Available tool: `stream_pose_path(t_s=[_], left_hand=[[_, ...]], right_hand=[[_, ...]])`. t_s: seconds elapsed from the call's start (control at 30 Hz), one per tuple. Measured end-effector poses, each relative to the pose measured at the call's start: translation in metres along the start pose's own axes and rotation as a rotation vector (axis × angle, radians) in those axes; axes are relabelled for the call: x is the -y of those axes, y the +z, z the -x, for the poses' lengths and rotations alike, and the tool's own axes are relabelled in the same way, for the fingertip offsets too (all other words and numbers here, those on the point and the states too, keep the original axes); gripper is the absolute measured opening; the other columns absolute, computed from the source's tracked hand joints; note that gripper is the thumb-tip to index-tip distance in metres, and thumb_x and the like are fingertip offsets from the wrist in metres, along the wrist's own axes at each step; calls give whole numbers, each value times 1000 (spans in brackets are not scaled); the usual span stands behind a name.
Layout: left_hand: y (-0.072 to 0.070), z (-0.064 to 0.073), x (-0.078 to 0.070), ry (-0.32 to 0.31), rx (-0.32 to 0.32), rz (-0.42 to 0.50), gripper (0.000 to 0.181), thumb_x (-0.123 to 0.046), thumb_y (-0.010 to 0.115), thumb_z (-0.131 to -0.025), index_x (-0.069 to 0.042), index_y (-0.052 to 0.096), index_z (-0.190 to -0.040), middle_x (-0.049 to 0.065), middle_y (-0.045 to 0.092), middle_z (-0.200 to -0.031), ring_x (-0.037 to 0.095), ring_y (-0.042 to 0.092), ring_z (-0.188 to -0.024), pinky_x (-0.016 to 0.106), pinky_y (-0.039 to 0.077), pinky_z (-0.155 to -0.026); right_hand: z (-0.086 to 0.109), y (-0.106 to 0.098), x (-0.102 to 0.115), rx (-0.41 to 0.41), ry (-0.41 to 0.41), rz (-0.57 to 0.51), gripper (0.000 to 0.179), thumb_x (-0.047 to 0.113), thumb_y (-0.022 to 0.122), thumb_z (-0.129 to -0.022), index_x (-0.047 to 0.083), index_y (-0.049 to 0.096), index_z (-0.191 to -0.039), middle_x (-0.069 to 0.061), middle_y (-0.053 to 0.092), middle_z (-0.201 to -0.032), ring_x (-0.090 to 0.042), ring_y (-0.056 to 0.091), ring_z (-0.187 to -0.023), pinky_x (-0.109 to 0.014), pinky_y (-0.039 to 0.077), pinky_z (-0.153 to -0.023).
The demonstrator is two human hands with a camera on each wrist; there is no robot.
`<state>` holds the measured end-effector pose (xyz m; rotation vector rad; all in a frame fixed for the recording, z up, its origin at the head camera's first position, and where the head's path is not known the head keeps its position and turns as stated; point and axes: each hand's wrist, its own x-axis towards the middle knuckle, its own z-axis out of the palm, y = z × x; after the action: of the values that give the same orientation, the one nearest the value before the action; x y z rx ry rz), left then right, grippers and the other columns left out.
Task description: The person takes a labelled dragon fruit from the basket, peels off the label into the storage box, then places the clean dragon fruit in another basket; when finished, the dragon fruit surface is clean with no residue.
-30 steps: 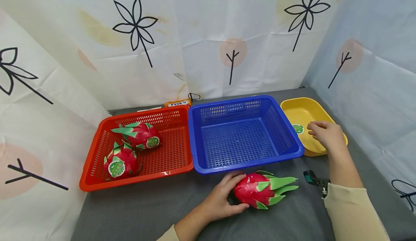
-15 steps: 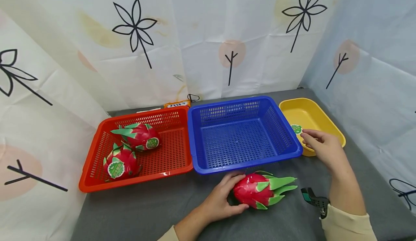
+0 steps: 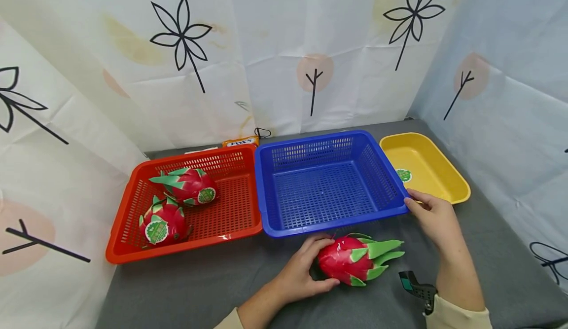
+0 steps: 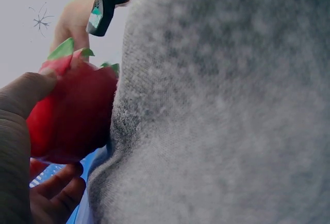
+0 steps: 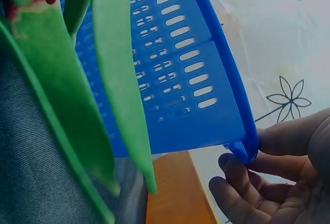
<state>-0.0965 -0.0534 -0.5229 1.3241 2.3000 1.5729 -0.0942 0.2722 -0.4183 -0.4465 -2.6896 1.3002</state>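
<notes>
On the grey cloth in front of the baskets lies a dragon fruit [image 3: 343,260], its green leaf tips pointing right. My left hand [image 3: 301,274] holds its blunt end, thumb on the near side and fingers on the far side; the left wrist view shows the thumb on the red skin [image 4: 72,110]. At the near right corner of the blue basket [image 3: 337,224], my right hand [image 3: 437,223] pinches the rim between thumb and fingers. That grip on the rim [image 5: 250,136] also shows in the right wrist view, where the green leaves [image 5: 118,80] hang close to the camera.
At left stands a red basket [image 3: 186,244] with two stickered dragon fruits [image 3: 191,186] inside. A yellow tray [image 3: 443,171] with a round green sticker [image 3: 404,175] is at right. An orange packet [image 3: 241,142] lies behind the baskets, before the patterned curtain.
My right hand has moved left and toward me, from over the yellow tray to the blue basket's corner, and now pinches its rim. My left hand stays on the dragon fruit.
</notes>
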Motion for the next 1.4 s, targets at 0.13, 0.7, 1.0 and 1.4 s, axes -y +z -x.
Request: stream_pose_path(t_s=[0.13, 0.7, 1.0, 1.4], left_hand=[[0, 0, -2, -67, 14, 48, 72, -26, 92, -78, -19, 50, -136, 8, 48, -144, 17, 50, -128, 29, 50, -101], [4, -2, 1, -152, 56, 170, 95, -20, 88, -80, -8, 36, -158, 8, 40, -157, 23, 40, -142, 36, 42, -111], [4, -3, 1, -280, 83, 332, 99, -13, 86, -79, -7, 29, -160, 7, 45, -151, 18, 44, -136, 33, 41, -112], [2, -2, -2, -289, 157, 478, 96, -8, 84, -79, -8, 25, -154, 6, 50, -149, 15, 50, -132, 29, 46, -104]], right_hand=[[0, 1, 0, -3, 8, -5, 55, 32, 56, -107, -10, 54, -142, -32, 62, -127, -38, 64, -105, -7, 46, -68], [-1, -1, -5, 6, -12, -5, 52, 29, 56, -107, -11, 54, -141, -31, 63, -125, -30, 65, -96, -9, 48, -68], [-1, -2, -5, 24, 0, -25, 54, 29, 55, -107, -11, 52, -143, -32, 62, -129, -8, 64, -89, -7, 48, -71], [-1, 1, -4, 40, -43, -86, 53, 25, 52, -109, -14, 48, -144, -35, 60, -129, 5, 63, -80, -17, 56, -73]])
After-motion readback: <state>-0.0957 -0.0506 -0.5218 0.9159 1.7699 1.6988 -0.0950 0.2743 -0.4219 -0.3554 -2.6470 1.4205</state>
